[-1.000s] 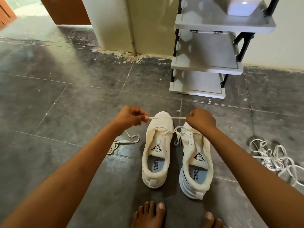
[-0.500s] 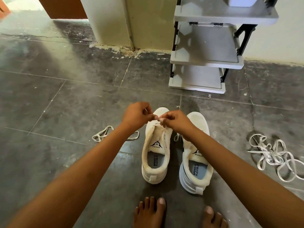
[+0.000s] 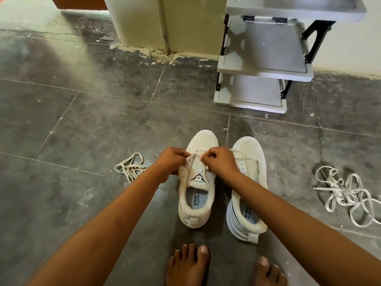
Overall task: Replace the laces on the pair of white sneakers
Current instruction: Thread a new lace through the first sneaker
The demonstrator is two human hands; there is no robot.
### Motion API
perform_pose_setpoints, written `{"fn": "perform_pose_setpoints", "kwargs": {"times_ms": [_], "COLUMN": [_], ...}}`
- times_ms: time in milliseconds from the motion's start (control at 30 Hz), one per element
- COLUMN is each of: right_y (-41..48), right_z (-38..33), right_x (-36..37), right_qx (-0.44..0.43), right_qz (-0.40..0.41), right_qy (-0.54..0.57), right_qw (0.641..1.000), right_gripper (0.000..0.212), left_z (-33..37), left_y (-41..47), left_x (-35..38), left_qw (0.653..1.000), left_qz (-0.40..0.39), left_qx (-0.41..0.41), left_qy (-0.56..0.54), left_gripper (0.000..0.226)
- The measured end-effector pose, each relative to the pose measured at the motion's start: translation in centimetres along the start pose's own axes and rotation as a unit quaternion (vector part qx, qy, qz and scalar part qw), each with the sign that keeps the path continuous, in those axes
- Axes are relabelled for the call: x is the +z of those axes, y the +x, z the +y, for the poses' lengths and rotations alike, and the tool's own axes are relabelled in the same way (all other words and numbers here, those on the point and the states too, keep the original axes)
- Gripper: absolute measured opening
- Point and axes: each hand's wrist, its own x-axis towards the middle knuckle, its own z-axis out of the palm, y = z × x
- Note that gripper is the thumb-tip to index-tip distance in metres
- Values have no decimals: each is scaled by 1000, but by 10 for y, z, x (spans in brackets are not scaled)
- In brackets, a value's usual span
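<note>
White lace (image 3: pixel 196 156) in tight pinch of my L hand (image 3: pixel 171 161) & R hand (image 3: pixel 219 162), atop left-side sneaker (image 3: pixel 203 141).

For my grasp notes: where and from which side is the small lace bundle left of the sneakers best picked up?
Pinch the lace bundle at its far loop, coming from above with the left hand, which is nearer. It lies flat on the floor, and that loop stands open, clear of the crossed strands.
</note>
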Motion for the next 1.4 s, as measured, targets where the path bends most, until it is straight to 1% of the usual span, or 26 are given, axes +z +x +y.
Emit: {"fn": "perform_pose_setpoints", "kwargs": {"times_ms": [100, 200, 433, 567, 700, 900, 1100, 1400], "right_y": [2, 2, 3, 3, 2, 0, 2, -1], "right_z": [-3, -5, -5, -4, -6, -10, -12, -11], "right_x": [6, 12, 11, 8, 8, 15, 15, 16], "right_qx": [-34, -67, -137, -153, -137, -111, -104, -98], "right_qz": [20, 21, 9, -11, 7, 36, 24, 28], "right_qy": [-101, -181, -267, -264, -244, -254, -258, -251], "right_qw": [994, 981, 954, 952, 960, 960, 960, 963], "right_gripper": [11, 13, 21, 21, 21, 20, 21, 20], "left_z": [-1, -1, -3, -4, -4, 0, -4, -4], "left_y": [1, 0, 1, 0, 2, -1, -1, -4], "left_x": [-2, -3, -4, -5, -6, -10, -7, -4], "left_qw": [1000, 999, 1000, 999, 999, 997, 996, 995], "left_qz": [-14, -16, -22, -32, -38, -73, -57, -42], "left_qx": [-14, -17, -1, 6, 12, 11, 2, -12], "left_qy": [-22, -30, -11, -10, -9, -21, -63, -87], "left_gripper": [32, 32, 34, 36, 32, 29, 31, 29]}}
